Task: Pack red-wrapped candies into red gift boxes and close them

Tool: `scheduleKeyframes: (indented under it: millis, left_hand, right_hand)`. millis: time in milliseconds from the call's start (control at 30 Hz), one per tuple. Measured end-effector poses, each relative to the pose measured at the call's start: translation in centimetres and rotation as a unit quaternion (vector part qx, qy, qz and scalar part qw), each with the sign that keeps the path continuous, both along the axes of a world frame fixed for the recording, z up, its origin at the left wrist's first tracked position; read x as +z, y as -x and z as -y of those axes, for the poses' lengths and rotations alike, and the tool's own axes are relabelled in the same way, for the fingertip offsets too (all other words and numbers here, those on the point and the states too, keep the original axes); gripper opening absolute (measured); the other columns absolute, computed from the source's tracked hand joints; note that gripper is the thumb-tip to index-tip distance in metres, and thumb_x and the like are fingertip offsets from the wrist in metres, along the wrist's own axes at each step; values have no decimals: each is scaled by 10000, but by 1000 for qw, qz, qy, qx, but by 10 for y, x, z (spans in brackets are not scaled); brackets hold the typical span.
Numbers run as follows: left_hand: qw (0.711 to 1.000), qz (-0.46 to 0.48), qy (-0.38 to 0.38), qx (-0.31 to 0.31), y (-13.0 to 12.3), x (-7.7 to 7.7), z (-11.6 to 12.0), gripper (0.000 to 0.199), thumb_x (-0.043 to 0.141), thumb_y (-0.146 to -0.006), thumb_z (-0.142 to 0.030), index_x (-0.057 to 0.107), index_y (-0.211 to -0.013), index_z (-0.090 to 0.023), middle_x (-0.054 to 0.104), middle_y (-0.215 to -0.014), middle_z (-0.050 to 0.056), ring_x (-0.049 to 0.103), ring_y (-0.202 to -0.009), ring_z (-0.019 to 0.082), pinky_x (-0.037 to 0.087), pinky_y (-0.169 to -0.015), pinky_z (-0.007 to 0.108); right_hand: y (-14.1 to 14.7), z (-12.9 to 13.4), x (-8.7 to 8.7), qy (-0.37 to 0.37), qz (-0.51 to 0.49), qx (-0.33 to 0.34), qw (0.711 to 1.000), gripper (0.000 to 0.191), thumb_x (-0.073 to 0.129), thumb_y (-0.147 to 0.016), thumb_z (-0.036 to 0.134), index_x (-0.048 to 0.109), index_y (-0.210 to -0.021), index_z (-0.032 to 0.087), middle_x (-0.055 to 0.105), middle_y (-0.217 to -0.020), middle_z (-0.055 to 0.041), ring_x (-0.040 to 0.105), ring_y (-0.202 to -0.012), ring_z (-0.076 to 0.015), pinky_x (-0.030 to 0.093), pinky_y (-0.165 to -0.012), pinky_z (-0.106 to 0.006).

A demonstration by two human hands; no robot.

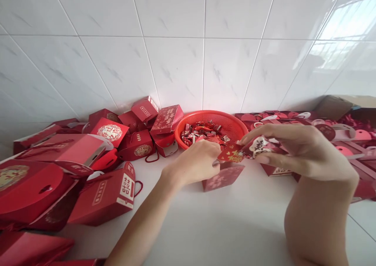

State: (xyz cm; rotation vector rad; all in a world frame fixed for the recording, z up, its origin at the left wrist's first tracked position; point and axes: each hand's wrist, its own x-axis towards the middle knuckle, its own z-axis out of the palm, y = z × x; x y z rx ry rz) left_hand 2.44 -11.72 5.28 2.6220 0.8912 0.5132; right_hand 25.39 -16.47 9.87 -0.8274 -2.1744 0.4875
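Note:
My left hand (202,160) is closed at the near-left edge of a small red candy box (223,178) standing on the white surface; its fingertips are partly hidden. Just above that box is a red piece with gold characters and hearts (232,151); whether it is a flap or a wrapper I cannot tell. My right hand (314,152) comes in from the right and pinches wrapped candies (258,145) between thumb and fingers, close over the box. Behind both hands is a red plastic basket (211,114) with several wrapped candies (202,132) in it.
Closed red gift boxes (102,195) with cord handles are heaped on the left. Along the right stand rows of open red boxes (337,135), with a cardboard carton (333,106) at the back. A white tiled wall (176,62) rises behind everything.

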Motion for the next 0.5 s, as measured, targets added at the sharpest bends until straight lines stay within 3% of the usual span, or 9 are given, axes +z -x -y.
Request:
scheduleKeyframes:
  millis: [133, 200, 367, 500]
  left_hand:
    - [998, -39, 54, -4, 0, -2, -3, 14, 663, -744, -223, 675, -737, -220, 616, -833, 23, 599, -747, 202, 430, -630, 288]
    - [996, -36, 76, -2, 4, -1, -3, 95, 705, -714, -242, 689, -808, -237, 620, -898, 18, 607, -774, 203, 426, -622, 282]
    - [993, -44, 106, -4, 10, 0, -6, 294, 753, -681, -255, 689, -967, -284, 626, -1015, 1, 623, -922, 229, 433, -662, 271]
    - [992, -48, 116, 7, 10, 1, -10, 267, 748, -699, -283, 683, -958, -275, 626, -1017, 7, 620, -893, 229, 432, -644, 275]
  right_hand:
    - [-3, -1, 0, 31, 107, 0, 994, 80, 660, -909, 307, 701, -900, 239, 586, -602, 40, 490, -466, -100, 355, -433, -245]
    - [-2, -3, -2, 32, 132, -11, 991, 111, 631, -927, 304, 677, -854, 234, 579, -602, 40, 489, -469, -100, 350, -438, -246]
    - [6, -10, -7, 37, 173, -2, 984, 127, 598, -936, 289, 707, -956, 228, 694, -816, -20, 608, -650, -145, 463, -581, -262]
    - [14, -15, -11, 21, 160, -9, 987, 140, 574, -944, 252, 707, -930, 208, 698, -897, -44, 619, -738, -156, 481, -650, -263]
